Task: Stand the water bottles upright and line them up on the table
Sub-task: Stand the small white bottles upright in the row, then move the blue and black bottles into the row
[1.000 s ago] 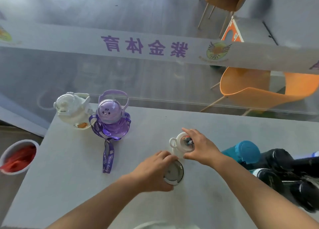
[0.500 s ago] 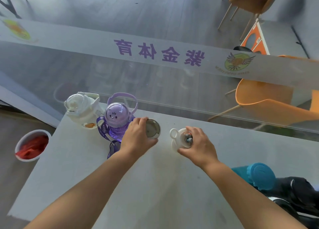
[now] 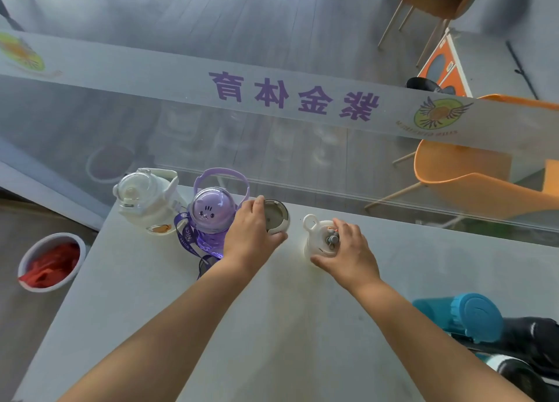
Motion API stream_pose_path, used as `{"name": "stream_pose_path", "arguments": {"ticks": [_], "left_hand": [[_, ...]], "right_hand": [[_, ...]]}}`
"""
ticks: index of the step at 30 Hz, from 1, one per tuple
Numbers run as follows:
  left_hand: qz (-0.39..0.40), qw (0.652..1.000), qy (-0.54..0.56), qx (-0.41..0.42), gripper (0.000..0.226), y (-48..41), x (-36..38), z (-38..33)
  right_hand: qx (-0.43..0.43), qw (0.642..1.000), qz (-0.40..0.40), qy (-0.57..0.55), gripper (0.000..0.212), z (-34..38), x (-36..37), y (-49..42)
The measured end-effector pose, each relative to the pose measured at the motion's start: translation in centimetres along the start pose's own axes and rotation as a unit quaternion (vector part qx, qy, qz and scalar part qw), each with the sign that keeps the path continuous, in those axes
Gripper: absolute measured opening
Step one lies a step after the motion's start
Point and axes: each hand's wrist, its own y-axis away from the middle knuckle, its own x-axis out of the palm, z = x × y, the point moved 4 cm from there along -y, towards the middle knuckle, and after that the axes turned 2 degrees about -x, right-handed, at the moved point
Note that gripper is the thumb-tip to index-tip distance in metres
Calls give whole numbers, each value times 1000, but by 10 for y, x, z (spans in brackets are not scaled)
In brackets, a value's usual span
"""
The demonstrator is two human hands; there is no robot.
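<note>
Bottles lining up along far edge of table (image 3: pixel 272 326): white bottle (image 3: pixel 145 199) and purple bottle (image 3: pixel 211 214) standing at left. My left hand (image 3: pixel 248 238) is gripping grey-lid bottle (image 3: pixel 276 218) just beside purple one; I'm judging it wants setting flat and close, clear of strap (image 3: pixel 189 244). My right hand (image 3: pixel 348 256) is curling round small white bottle (image 3: pixel 320 238), upright. Teal bottle (image 3: pixel 462 314) and black bottles (image 3: pixel 529 341) are lying at right, crowding that end.

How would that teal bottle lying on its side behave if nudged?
The teal round-capped plastic bottle lies on its side, so it would probably roll. The black bottles beside it might stop it rolling that way. Its smooth surface looks somewhat slippery.
</note>
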Motion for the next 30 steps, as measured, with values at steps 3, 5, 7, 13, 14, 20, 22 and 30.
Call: {"name": "stream_pose_path", "arguments": {"ticks": [3,5,7,13,14,20,22,30], "left_hand": [[-1,998,-36,57,80,2,0,1],[-6,995,-55,88,76,1,-1,2],[-17,993,-61,101,75,0,-2,3],[-12,993,-69,96,76,-4,-4,2],[-12,993,-69,94,76,-4,-4,2],[-9,993,-72,89,77,-6,-4,3],[-9,994,-71,88,76,-6,-4,3],[-20,995,-60,81,75,-4,-7,4]], "right_hand": [[-9,999,31,-6,83,-2,0,-1],[-3,1000,22,-16,82,-1,2,-2],[10,1000,-4,-25,79,4,5,-3],[55,994,-80,-50,75,26,16,-7],[62,993,-87,-53,75,29,17,-8],[80,993,-68,-55,88,35,23,-11],[81,994,-49,-55,92,33,23,-10],[78,992,-68,-71,73,34,22,-9]]}}
